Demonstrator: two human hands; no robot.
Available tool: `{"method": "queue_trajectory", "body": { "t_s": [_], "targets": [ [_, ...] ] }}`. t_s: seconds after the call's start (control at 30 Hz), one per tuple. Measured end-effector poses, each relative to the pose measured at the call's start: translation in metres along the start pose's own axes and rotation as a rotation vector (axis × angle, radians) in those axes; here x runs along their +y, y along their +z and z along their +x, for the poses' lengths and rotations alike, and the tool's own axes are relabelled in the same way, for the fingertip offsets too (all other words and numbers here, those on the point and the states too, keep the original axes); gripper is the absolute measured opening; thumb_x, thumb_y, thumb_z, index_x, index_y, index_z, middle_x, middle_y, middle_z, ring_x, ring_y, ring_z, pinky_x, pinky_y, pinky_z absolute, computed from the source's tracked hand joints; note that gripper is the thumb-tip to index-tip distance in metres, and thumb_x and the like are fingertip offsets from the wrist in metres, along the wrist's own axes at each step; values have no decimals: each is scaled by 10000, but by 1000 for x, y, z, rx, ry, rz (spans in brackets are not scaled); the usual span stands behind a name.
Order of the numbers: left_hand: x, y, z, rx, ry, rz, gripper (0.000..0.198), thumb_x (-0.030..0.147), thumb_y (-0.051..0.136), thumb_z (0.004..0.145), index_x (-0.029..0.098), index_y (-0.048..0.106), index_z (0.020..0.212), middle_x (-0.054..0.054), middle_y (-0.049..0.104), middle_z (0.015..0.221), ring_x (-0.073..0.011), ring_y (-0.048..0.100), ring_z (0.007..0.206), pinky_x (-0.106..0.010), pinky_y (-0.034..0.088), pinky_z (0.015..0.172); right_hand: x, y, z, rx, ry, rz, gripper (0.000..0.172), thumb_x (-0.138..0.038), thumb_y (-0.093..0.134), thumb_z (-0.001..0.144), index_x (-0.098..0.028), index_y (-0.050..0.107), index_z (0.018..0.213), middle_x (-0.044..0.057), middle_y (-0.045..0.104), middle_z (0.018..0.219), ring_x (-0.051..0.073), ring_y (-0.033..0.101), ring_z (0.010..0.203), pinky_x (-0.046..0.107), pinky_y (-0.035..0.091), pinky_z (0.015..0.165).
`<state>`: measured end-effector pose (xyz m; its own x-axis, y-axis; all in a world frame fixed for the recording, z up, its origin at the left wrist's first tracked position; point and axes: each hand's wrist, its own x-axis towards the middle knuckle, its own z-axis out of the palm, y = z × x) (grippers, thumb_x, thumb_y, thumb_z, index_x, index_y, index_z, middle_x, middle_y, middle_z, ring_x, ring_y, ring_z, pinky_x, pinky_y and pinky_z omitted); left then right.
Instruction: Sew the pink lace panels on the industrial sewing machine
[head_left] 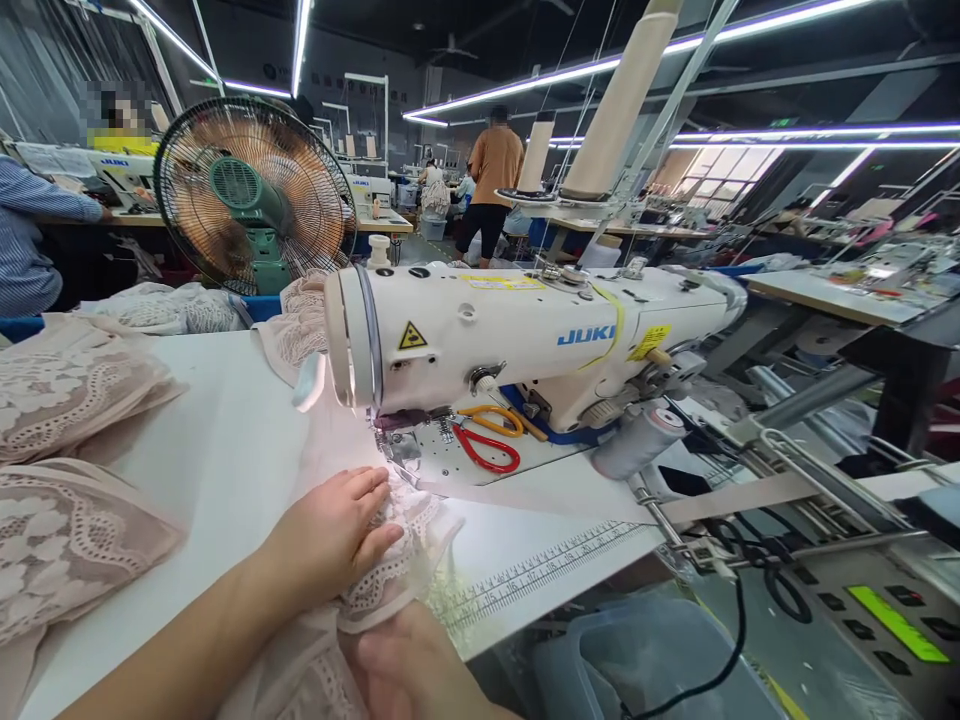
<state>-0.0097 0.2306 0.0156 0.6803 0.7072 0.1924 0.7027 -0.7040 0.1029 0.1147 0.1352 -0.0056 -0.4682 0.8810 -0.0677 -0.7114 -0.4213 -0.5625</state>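
Pale pink lace fabric (pixel 401 520) runs under the needle area of a white sewing machine (pixel 465 335). My left hand (pixel 341 530) lies on the lace just in front of the presser foot, fingers stretched out and pressing it to the table. Lower down, my right hand (pixel 412 660) grips the near part of the lace; it is slightly blurred and its fingertips are partly hidden. A light band (pixel 540 498) stretches from the needle area to a metal guide (pixel 675 535) on the right. Red-and-orange-handled scissors (pixel 487 445) lie on the machine bed.
Lace pieces (pixel 75 400) are piled on the left of the white table (pixel 225 420). A grey thread spool (pixel 641 440) stands by the machine, with thread cones (pixel 622 100) above. A large fan (pixel 255 195) is behind. A plastic bin (pixel 637 660) sits below the table edge. People work farther back.
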Motion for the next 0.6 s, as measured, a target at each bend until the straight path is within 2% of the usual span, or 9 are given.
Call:
{"method": "queue_trajectory", "body": {
  "t_s": [0.17, 0.37, 0.6],
  "targets": [
    [1, -2, 4, -54, 91, 76, 531, 431, 287, 951, 73, 629, 1141, -162, 567, 1273, -298, 525, 1165, -408, 462, 952, -1, 3, 4, 3, -18, -5, 458, -310, 679, 636, -146, 614, 1058, 126, 664, 997, 294, 584, 1048, 481, 445, 909],
    [4, -12, 10, -76, 165, 137, 476, 421, 338, 940, 102, 661, 1083, -169, 612, 1206, -285, 616, 948, -407, 505, 803, -2, 10, 9, 16, -68, 3, 455, -295, 647, 617, -158, 616, 1050, 112, 664, 1013, 296, 571, 1067, 465, 457, 904],
    [-9, 4, 9, -81, 116, 206, 496, 412, 434, 907, 54, 574, 1220, -186, 522, 1316, -315, 508, 1198, -403, 461, 974, -2, 18, 18, 30, -110, 89, 456, -223, 576, 603, -201, 616, 1056, 95, 661, 1018, 272, 568, 1083, 454, 452, 921]
  ]
}}
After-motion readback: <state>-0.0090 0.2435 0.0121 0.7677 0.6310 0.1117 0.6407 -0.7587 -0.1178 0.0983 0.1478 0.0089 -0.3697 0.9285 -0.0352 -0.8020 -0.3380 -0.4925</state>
